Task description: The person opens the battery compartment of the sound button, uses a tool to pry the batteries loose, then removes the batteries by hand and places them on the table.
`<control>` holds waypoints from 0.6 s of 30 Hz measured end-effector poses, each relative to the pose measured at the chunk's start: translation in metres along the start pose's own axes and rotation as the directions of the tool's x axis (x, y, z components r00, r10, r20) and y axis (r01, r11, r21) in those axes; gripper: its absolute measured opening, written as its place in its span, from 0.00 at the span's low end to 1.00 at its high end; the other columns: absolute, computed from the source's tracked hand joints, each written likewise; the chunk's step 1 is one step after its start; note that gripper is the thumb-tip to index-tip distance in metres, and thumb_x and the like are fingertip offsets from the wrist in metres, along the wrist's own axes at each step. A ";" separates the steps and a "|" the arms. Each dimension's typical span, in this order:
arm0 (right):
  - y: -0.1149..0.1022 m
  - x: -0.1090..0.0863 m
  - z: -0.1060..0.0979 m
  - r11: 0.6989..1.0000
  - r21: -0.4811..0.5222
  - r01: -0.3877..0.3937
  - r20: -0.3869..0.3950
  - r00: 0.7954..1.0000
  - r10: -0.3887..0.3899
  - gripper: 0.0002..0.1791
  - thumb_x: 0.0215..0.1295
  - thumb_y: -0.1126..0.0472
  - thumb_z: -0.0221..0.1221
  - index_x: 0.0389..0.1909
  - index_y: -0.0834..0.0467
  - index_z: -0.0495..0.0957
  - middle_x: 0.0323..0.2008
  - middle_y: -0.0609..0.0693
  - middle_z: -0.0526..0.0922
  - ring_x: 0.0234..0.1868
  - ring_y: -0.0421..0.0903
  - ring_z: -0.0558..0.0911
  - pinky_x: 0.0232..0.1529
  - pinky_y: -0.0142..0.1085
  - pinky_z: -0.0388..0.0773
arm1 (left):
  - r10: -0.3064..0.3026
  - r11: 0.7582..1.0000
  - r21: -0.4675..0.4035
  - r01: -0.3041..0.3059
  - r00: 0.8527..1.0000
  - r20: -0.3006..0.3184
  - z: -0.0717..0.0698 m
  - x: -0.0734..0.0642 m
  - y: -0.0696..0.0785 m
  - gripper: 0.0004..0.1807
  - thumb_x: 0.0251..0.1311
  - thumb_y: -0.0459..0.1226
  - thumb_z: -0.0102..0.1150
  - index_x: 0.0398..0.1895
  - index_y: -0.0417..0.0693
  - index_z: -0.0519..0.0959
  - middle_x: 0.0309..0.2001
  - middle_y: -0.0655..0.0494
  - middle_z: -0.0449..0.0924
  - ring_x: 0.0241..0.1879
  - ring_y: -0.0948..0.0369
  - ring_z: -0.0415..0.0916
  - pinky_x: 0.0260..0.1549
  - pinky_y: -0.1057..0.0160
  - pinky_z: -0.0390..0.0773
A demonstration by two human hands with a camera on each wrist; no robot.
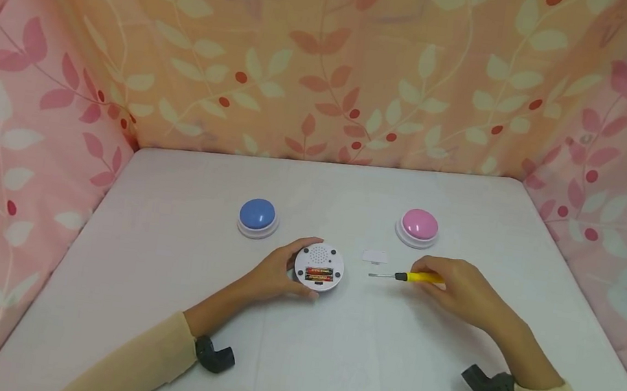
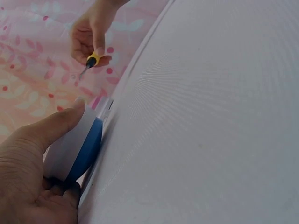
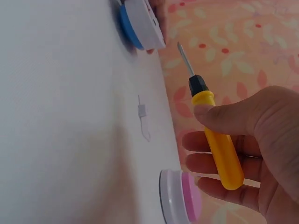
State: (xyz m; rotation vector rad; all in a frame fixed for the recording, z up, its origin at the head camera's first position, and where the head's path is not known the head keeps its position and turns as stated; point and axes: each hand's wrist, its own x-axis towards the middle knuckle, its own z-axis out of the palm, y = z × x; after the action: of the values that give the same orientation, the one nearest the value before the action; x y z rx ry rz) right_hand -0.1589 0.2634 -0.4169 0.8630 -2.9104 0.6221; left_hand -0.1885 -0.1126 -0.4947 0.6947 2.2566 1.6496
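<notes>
My left hand [image 1: 274,272] grips a round push-button [image 1: 335,258] by its sides, underside up. Its white base shows a speaker grille, small dark feet and an uncovered compartment with two batteries [image 1: 319,274]. In the left wrist view the blue dome [image 2: 88,151] faces the tabletop. My right hand [image 1: 457,290] holds a screwdriver [image 3: 223,156] by its yellow handle, thumb pressed on top. The metal shaft [image 1: 381,275] points left toward the push-button, with a gap between them. Just beyond the shaft, a small white battery cover [image 1: 374,256] lies on the table.
A blue-domed push-button [image 1: 257,215] stands upright at the back left, and a pink-domed one [image 1: 419,227] at the back right. White cloth covers the table [image 1: 304,364]. Leaf-patterned curtains [image 1: 318,59] hang behind it and along both sides.
</notes>
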 end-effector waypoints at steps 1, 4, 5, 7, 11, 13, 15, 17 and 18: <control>-0.002 0.002 -0.001 1.000 0.000 0.014 -0.011 1.000 -0.014 0.14 0.58 0.63 0.73 0.45 0.51 0.84 0.39 0.39 0.86 0.41 0.42 0.83 0.46 0.48 0.84 | -0.004 1.000 0.000 0.004 1.000 -0.001 0.000 0.000 0.000 0.57 0.38 0.40 0.87 0.75 0.65 0.64 0.73 0.64 0.65 0.74 0.64 0.59 0.70 0.64 0.60; -0.009 0.008 -0.004 0.999 0.014 0.034 -0.030 0.999 -0.034 0.14 0.57 0.62 0.74 0.44 0.51 0.85 0.38 0.39 0.87 0.41 0.42 0.83 0.46 0.47 0.85 | -0.009 1.000 -0.001 0.009 1.000 -0.002 0.000 -0.001 0.001 0.57 0.38 0.40 0.87 0.75 0.64 0.65 0.73 0.64 0.65 0.74 0.64 0.59 0.71 0.63 0.60; -0.012 0.010 -0.005 0.999 0.021 0.038 -0.031 0.999 -0.037 0.14 0.57 0.63 0.74 0.44 0.51 0.85 0.39 0.39 0.87 0.41 0.41 0.83 0.46 0.46 0.85 | -0.011 1.000 -0.001 0.011 1.000 -0.002 0.000 -0.001 0.001 0.57 0.38 0.40 0.86 0.75 0.64 0.65 0.73 0.64 0.65 0.74 0.63 0.59 0.71 0.63 0.60; -0.017 0.014 -0.007 0.998 0.041 0.043 -0.030 0.999 -0.041 0.15 0.57 0.63 0.74 0.44 0.51 0.85 0.39 0.39 0.87 0.41 0.41 0.83 0.46 0.45 0.85 | -0.009 1.000 -0.003 0.009 1.000 -0.002 0.000 -0.001 0.002 0.57 0.39 0.39 0.86 0.75 0.64 0.64 0.73 0.63 0.65 0.74 0.63 0.59 0.71 0.62 0.60; -0.028 0.022 -0.011 0.994 0.079 0.072 -0.035 0.997 -0.069 0.15 0.57 0.64 0.74 0.46 0.52 0.86 0.41 0.40 0.88 0.43 0.42 0.85 0.47 0.44 0.85 | -0.005 1.000 0.000 0.005 1.000 -0.002 0.000 -0.001 0.003 0.58 0.39 0.38 0.86 0.77 0.60 0.63 0.74 0.62 0.64 0.74 0.62 0.60 0.70 0.62 0.61; -0.033 0.026 -0.014 0.991 0.090 0.101 -0.050 0.994 -0.096 0.16 0.56 0.65 0.74 0.47 0.52 0.87 0.41 0.41 0.88 0.45 0.43 0.86 0.46 0.43 0.85 | -0.003 1.000 0.004 0.003 1.000 -0.003 0.000 0.000 0.003 0.58 0.39 0.38 0.86 0.77 0.58 0.62 0.74 0.62 0.63 0.74 0.62 0.60 0.70 0.63 0.61; -0.037 0.029 -0.015 0.987 0.091 0.133 -0.071 0.989 -0.127 0.17 0.56 0.66 0.74 0.48 0.53 0.88 0.41 0.41 0.88 0.45 0.43 0.86 0.44 0.41 0.86 | -0.004 1.000 0.007 0.004 1.000 -0.003 0.000 0.000 0.003 0.58 0.39 0.38 0.86 0.77 0.56 0.62 0.74 0.62 0.63 0.74 0.62 0.60 0.70 0.63 0.61; -0.041 0.031 -0.015 0.984 0.071 0.165 -0.098 0.983 -0.158 0.18 0.54 0.66 0.75 0.47 0.52 0.89 0.40 0.41 0.88 0.44 0.43 0.87 0.42 0.39 0.86 | -0.005 1.000 0.006 0.005 1.000 -0.001 0.000 0.000 0.002 0.59 0.39 0.38 0.86 0.77 0.56 0.62 0.74 0.62 0.63 0.74 0.63 0.60 0.70 0.63 0.61; -0.043 0.032 -0.015 0.982 0.059 0.178 -0.113 0.979 -0.171 0.18 0.53 0.67 0.75 0.47 0.52 0.89 0.40 0.41 0.88 0.42 0.42 0.86 0.41 0.37 0.86 | -0.006 1.000 0.006 0.006 1.000 -0.001 0.000 0.000 0.002 0.59 0.39 0.38 0.86 0.77 0.57 0.62 0.74 0.62 0.63 0.74 0.63 0.60 0.70 0.63 0.61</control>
State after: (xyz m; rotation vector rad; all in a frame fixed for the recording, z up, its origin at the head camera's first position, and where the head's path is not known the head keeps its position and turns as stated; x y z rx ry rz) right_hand -0.1640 0.2198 -0.3828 1.0450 -2.6952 0.7320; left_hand -0.1881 -0.1117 -0.4928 0.6883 2.2631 1.6420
